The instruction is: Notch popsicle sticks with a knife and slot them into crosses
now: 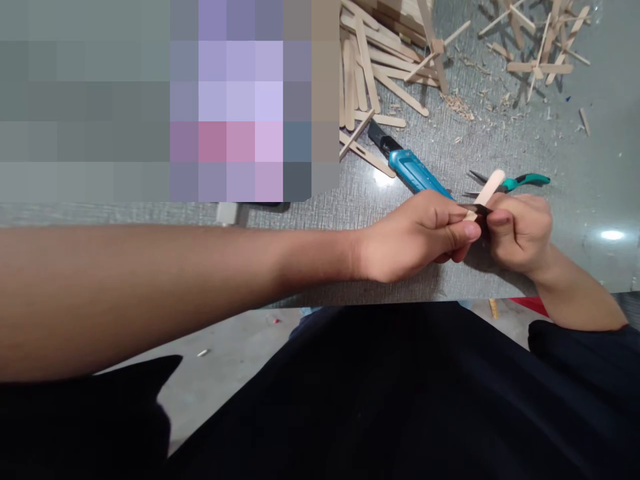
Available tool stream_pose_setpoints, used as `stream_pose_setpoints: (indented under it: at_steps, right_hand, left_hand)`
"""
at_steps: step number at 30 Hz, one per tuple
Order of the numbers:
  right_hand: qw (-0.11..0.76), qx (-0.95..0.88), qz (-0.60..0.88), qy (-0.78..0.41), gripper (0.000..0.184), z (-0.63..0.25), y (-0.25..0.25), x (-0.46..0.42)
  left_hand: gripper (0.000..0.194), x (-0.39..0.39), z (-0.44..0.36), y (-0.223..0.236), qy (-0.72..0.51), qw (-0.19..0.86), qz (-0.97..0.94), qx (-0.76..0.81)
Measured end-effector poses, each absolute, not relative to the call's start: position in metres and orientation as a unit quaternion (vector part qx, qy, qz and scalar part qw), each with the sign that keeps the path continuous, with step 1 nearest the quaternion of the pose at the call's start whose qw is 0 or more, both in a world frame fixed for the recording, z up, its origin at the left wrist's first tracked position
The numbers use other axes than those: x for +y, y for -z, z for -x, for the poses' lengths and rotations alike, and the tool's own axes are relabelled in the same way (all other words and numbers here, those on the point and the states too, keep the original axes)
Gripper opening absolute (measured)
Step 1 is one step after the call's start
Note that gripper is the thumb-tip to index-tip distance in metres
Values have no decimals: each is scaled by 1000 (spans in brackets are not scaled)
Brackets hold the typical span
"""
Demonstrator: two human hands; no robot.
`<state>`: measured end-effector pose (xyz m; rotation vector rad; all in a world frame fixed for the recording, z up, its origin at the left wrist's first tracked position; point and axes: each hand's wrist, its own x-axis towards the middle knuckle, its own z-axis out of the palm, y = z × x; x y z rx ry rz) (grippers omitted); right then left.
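Between the thumb and fingers of my left hand [425, 230] is a wooden craft stick [493, 185], its rounded end pointing up and to the right. A small dark blade [479, 209] lies across the stick near my left fingertips. My right hand [523, 230] is closed on that blade, pinching it with the thumb; most of what it grips is hidden. Just beyond my left hand, a blue utility knife [417, 175] rests on the table. Behind my right hand lies a tool with green-and-black handles and thin dark jaws [530, 180], partly covered.
Loose craft sticks [367, 67] are piled at the back. Small assemblies of crossed sticks [539, 69] stand at the back right, with wood shavings [457, 105] scattered nearby. The grey table [320, 250] ends just in front of my body. A blurred patch covers the upper left.
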<state>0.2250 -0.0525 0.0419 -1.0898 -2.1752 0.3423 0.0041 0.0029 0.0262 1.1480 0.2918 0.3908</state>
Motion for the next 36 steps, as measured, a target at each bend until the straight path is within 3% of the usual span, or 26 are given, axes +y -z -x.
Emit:
stream_pose_setpoints:
  at_steps: [13,23,36]
  right_hand:
    - [428,-839,338,1,42,-246,-24,-36]
    - [429,-843,324,-10,33,-252,-24,-30]
    - [438,-830,341,-54,21,-254,-19,-34]
  left_hand:
    - [63,4,-2,-25,-247,761,-578,160]
    - [69,4,1,-25,-306,743,-586,100]
    - [69,6,2,-24,-297,749,-586,90]
